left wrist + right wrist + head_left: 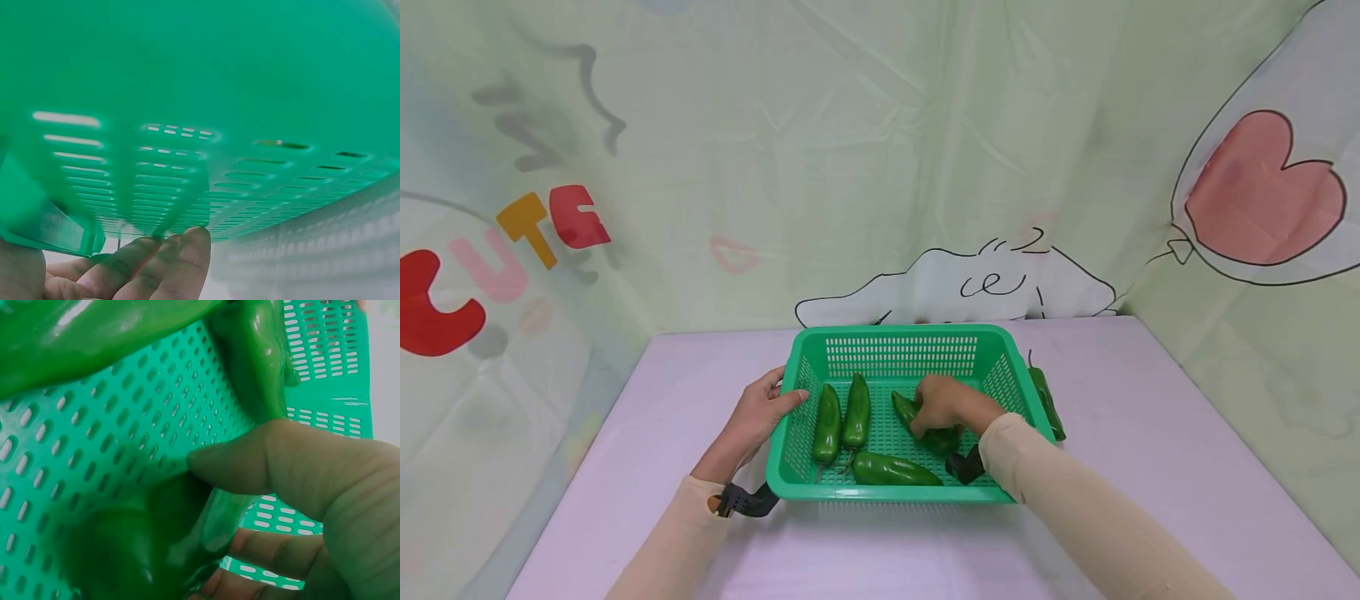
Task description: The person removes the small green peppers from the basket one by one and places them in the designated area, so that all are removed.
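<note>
My left hand (760,417) holds the left side of a green plastic basket (895,494). Its thumb lies over the rim, while the fingers (181,265) are against the slotted outer wall in the left wrist view. Inside the basket, my right hand (946,406) grips a green pepper (904,408) between thumb and fingers. That pepper (144,550) fills the lower part of the right wrist view, partly covered by the hand. Two more green peppers stand lengthwise at the basket's left, one (827,425) beside the other (856,412). Another pepper (895,470) lies crosswise along the near wall.
Outside the basket, a long green pepper (1047,404) lies against its right side on the pale table (1150,467). A printed curtain (865,167) hangs behind the table and at both sides. Each wrist carries a black strap device (748,501).
</note>
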`<state>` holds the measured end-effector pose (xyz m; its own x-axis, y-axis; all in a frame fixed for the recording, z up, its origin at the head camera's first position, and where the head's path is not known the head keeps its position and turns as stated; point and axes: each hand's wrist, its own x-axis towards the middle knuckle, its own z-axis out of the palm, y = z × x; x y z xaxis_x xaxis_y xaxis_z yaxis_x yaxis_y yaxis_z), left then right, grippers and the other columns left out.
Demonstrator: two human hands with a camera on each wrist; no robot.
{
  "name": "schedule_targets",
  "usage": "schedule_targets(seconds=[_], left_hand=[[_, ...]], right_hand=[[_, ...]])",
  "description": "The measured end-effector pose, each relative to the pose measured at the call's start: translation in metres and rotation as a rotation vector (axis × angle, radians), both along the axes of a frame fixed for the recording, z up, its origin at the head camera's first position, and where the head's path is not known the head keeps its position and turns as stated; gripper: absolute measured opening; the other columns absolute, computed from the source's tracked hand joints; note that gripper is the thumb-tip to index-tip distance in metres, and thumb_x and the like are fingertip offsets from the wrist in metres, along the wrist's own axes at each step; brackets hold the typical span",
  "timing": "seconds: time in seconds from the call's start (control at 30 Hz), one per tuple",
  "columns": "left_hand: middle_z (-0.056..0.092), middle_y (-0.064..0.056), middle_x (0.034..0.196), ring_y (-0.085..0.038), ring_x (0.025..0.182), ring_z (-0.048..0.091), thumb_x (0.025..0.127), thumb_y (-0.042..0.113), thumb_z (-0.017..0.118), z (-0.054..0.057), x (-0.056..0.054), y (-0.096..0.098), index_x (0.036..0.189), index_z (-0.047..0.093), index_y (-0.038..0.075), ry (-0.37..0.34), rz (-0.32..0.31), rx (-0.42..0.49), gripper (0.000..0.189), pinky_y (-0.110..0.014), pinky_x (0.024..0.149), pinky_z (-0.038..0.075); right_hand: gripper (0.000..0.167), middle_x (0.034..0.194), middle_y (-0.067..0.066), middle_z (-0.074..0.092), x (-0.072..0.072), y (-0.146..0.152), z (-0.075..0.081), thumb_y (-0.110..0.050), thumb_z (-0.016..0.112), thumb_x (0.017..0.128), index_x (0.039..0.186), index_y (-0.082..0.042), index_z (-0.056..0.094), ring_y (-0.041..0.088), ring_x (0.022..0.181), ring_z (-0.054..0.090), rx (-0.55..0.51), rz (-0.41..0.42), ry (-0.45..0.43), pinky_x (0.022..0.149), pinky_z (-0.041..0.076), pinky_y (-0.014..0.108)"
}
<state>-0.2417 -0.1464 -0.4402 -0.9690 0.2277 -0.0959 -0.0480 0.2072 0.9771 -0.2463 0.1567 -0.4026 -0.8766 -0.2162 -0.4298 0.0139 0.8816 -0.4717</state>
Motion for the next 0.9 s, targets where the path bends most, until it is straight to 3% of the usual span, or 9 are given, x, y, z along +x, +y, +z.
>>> schedule_targets(seconds=[0.3, 0.5, 0.9], left_hand=[[0.066, -0.027, 0.133, -0.035, 0.105, 0.075, 0.103, 0.016, 0.064, -0.002, -0.001, 0.0, 0.161, 0.034, 0.005, 0.0, -0.004, 0.006, 0.067, -0.043, 0.082, 0.066], [0.066, -0.027, 0.133, -0.035, 0.105, 0.075, 0.103, 0.016, 0.065, -0.002, -0.001, 0.001, 0.161, 0.035, 0.005, 0.002, -0.003, 0.004, 0.067, -0.044, 0.082, 0.066], [0.067, -0.027, 0.133, -0.033, 0.103, 0.075, 0.102, 0.017, 0.065, 0.0, 0.0, 0.001, 0.161, 0.036, 0.006, 0.005, 0.005, -0.015, 0.067, -0.043, 0.082, 0.066]], right_hand=[[0.062, 0.139, 0.022, 0.062, 0.001, -0.001, 0.006, -0.016, 0.081, 0.088, 0.141, 0.007, 0.059, 0.031, 0.104, 0.069, -0.018, -0.001, 0.012, 0.068, 0.065, 0.044], [0.061, 0.138, 0.021, 0.063, 0.003, -0.002, 0.012, -0.016, 0.081, 0.087, 0.139, 0.007, 0.06, 0.025, 0.099, 0.068, -0.048, 0.004, 0.033, 0.066, 0.063, 0.039], [0.064, 0.139, 0.019, 0.061, 0.002, 0.013, 0.023, -0.015, 0.077, 0.087, 0.144, 0.007, 0.056, 0.022, 0.093, 0.068, -0.217, -0.04, 0.003, 0.071, 0.065, 0.041]])
